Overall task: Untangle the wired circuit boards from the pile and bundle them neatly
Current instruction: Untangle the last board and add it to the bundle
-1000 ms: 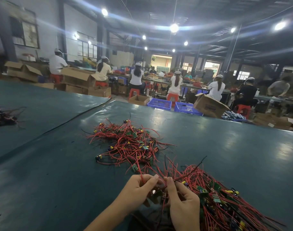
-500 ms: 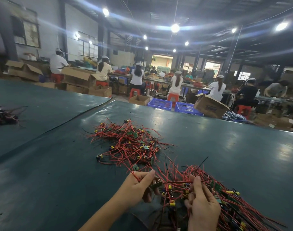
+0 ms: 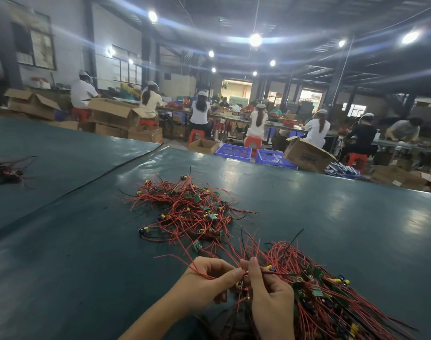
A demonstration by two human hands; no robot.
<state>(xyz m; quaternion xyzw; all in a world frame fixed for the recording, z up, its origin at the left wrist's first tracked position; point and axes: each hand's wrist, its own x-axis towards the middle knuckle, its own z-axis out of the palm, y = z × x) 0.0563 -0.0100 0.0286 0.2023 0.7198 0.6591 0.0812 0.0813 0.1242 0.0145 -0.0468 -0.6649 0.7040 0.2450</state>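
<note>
Both hands meet over the near heap: left hand (image 3: 204, 283) and right hand (image 3: 266, 288) pinch one red wire (image 3: 268, 272), likely teasing it free.

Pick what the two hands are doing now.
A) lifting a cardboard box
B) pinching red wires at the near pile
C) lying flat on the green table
B: the left hand and right hand both pinch red wires at the edge of the near pile.

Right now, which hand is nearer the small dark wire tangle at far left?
Left. The left hand sits right of the dark wire tangle; the right hand is farther right.
</note>
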